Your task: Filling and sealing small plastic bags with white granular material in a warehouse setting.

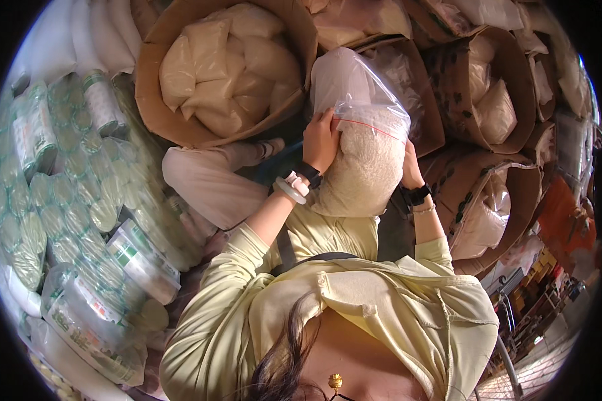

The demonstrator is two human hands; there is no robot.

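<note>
A large clear zip bag (pixel 364 167) full of pale, off-white grains stands between my hands, its lower end at my lap. Near its upper part runs a red zip strip, and loose clear plastic rises above it. My left hand (pixel 322 142) grips the bag's left edge by the strip, the thumb and fingers closed on the plastic. On the opposite side, my right hand (pixel 411 167) holds the bag's right edge, with its fingers partly hidden by the bag. Dark bands circle both wrists, and a pale bangle sits on the left one.
An open cardboard box (pixel 155 110) of filled clear bags stands ahead to the left. More open boxes (pixel 441 107) with bags line the right. Wrapped clear containers (pixel 67 194) are stacked at left. A leg (pixel 211 184) in pale trousers reaches toward the left box.
</note>
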